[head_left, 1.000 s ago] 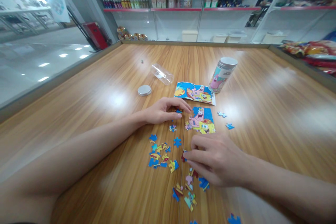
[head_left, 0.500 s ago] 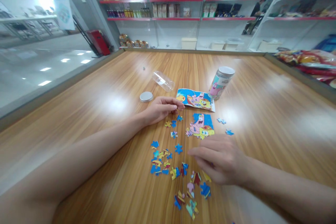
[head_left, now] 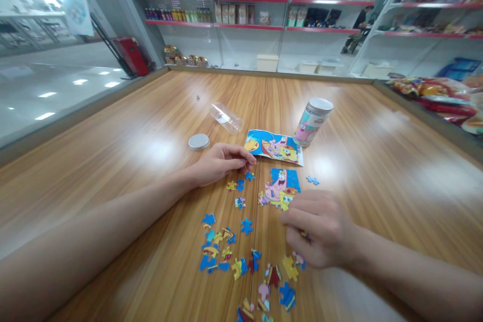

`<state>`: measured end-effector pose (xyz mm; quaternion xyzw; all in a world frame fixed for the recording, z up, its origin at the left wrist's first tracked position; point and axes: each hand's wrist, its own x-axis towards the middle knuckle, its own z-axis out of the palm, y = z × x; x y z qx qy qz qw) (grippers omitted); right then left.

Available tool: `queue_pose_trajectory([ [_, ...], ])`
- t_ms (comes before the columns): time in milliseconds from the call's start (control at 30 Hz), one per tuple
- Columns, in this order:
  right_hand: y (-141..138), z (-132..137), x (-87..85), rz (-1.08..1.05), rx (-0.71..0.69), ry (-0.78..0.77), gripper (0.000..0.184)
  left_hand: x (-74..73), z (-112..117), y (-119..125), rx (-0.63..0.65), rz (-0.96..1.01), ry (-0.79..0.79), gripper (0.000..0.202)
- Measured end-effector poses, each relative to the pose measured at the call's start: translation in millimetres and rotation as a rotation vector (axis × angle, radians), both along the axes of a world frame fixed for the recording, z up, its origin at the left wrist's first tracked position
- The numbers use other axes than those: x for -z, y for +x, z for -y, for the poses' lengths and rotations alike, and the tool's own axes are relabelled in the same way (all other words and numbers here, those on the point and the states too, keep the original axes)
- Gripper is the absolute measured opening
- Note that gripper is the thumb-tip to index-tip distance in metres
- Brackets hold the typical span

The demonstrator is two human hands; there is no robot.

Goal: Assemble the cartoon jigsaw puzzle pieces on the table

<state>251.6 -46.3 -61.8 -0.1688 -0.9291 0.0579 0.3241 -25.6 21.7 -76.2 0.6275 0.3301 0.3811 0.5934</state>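
Note:
My left hand rests on the table with loosely bent fingers, the thumb apart from the index finger and nothing seen in it. Just below its fingertips lie several loose jigsaw pieces. My right hand hovers with curled fingers at the lower right edge of a partly joined jigsaw puzzle, hiding its corner. A small coloured bit shows between its fingers and thumb; I cannot tell if it is held. A yellow jigsaw piece lies below this hand. The picture sheet lies behind the puzzle.
A labelled can stands at the sheet's right end. A clear plastic jar lies on its side, near a silver lid. More jigsaw pieces are scattered in front. Shelves of goods stand beyond the table, with a seated person behind.
The view has shifted, so the table things sit slightly lower and further left. My right hand's fingers have curled in more. A blue piece to the right of the puzzle is no longer visible.

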Motion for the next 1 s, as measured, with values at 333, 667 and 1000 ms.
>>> queue_pose_trajectory([
  [333,73,-99,0.8,-0.230,0.383,-0.597,0.015,2.5,2,-12,0.032,-0.269,0.174,0.019],
  [667,62,-101,-11.4,0.311,0.297,-0.722,0.020,-8.9,16,6,0.377,-0.729,0.980,0.056],
  [1000,60,-100,-21.3,0.395,0.351,-0.716,0.026,-8.8,18,6,0.312,-0.663,0.831,0.055],
])
